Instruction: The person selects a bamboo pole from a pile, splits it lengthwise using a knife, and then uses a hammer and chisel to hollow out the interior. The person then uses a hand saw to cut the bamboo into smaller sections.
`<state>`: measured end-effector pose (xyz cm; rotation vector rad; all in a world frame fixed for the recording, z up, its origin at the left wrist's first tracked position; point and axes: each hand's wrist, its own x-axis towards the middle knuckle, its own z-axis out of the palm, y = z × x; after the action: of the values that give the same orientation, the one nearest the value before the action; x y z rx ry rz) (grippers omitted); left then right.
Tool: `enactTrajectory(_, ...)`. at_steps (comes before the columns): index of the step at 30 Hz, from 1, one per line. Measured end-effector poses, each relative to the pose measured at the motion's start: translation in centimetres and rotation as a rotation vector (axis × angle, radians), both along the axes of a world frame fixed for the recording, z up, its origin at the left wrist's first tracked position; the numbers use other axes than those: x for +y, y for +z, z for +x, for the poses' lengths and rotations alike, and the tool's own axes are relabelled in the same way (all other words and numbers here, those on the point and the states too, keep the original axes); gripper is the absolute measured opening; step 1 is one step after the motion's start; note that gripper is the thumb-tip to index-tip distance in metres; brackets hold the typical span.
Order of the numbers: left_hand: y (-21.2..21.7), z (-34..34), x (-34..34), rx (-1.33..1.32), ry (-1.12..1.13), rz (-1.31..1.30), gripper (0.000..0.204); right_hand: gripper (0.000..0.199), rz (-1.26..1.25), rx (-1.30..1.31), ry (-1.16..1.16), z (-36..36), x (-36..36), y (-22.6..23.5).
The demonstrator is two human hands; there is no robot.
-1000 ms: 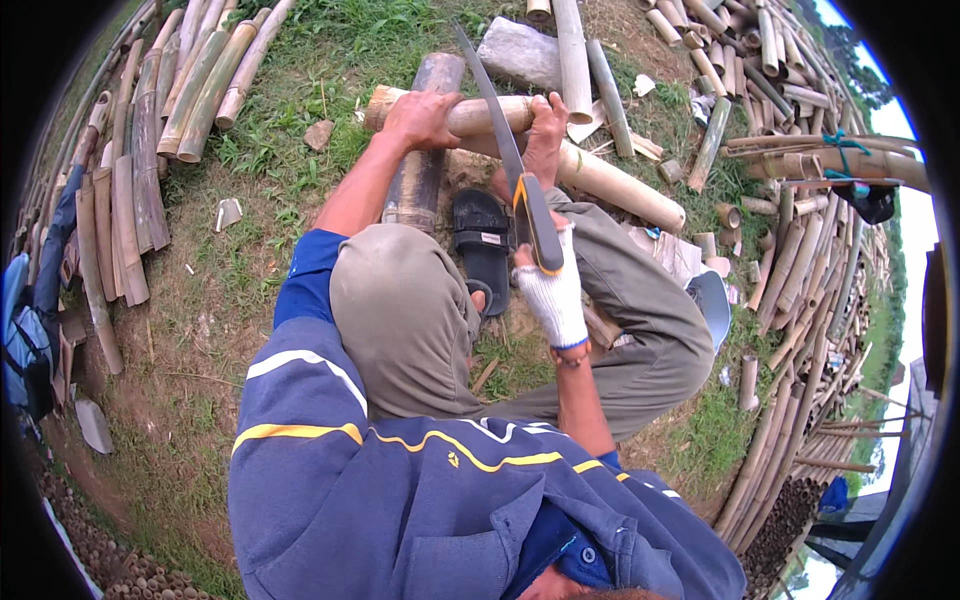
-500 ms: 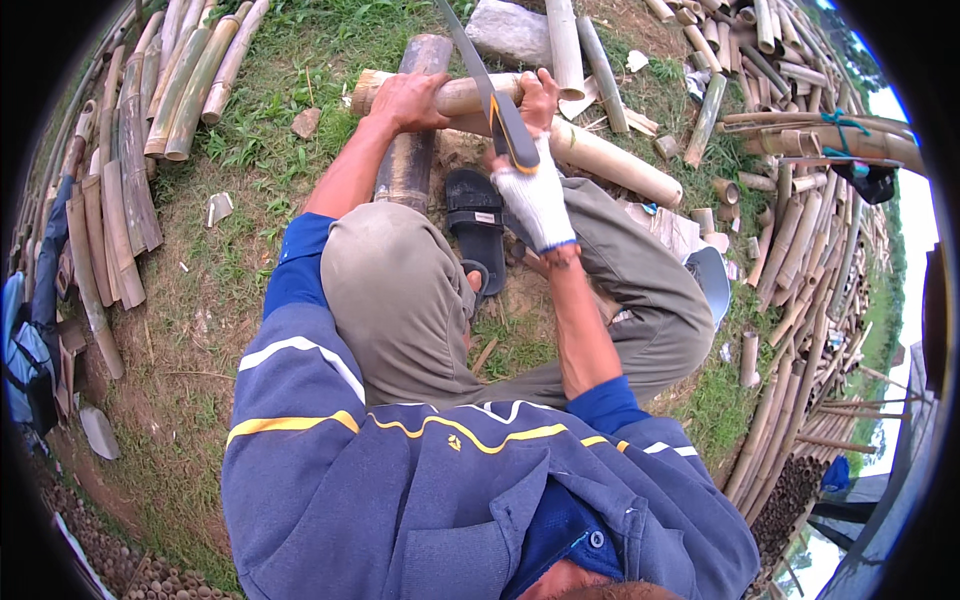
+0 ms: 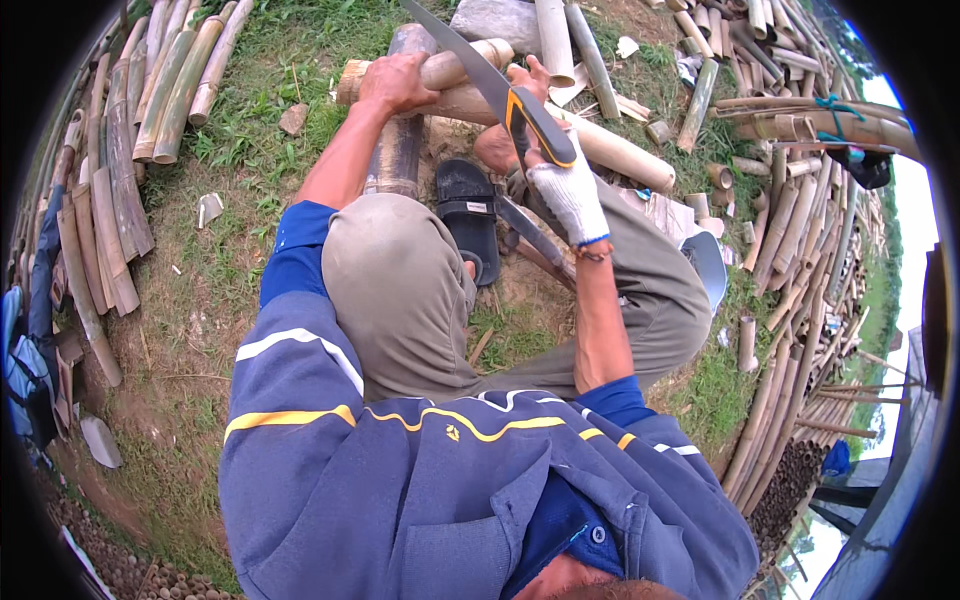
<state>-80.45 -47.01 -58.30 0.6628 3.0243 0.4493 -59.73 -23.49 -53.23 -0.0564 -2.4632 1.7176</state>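
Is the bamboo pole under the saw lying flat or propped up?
Propped up. The pole rests across a thick log, clear of the grass; the left hand pins it and the gloved right hand holds the saw.

Pale bamboo pole [image 3: 600, 140] lying across a dark log on the grass, running from upper left down to the right, bare at its cut end; curved-bladed saw [image 3: 480, 70] with black-and-orange handle, blade angled across the pole

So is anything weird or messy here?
One hand is gloved, one bare: the right hand wears a white glove on the saw, while the bare left hand holds the bamboo. Bamboo offcuts litter the grass.
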Motion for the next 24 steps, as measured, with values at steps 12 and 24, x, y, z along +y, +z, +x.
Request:
enactTrajectory(12, -0.3, 1.0, -0.8, 0.073, -0.09, 0.028, 0.076, 0.055, -0.042, 0.085, -0.034, 6.0, -4.3, -4.4)
enactTrajectory(24, -0.4, -0.5, 0.0, 0.018, -0.062, -0.096, 0.062, 0.061, -0.195, 0.105, -0.047, 2.9, -6.4, 4.8)
